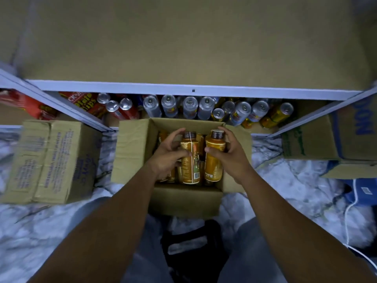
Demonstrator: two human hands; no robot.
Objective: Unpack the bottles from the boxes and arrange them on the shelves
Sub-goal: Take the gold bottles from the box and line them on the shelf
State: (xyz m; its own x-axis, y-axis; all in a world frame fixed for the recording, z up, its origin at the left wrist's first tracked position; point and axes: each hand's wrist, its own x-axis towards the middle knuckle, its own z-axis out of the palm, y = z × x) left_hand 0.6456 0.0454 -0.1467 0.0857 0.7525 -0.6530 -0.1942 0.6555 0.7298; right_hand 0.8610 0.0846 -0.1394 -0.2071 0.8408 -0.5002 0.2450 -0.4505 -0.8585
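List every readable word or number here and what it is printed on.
"olate" over "hips", partial: on the red packet.
"NOO", partial, in blue: on the right carton.
Purple print on the left carton: blurred, unreadable.
Labels on the left bottle and right bottle: too small to read.

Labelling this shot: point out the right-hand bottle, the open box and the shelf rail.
right-hand bottle (pixel 213 168), head view, orange body.
open box (pixel 132 152), head view, left flap.
shelf rail (pixel 142 88), head view, white front face.
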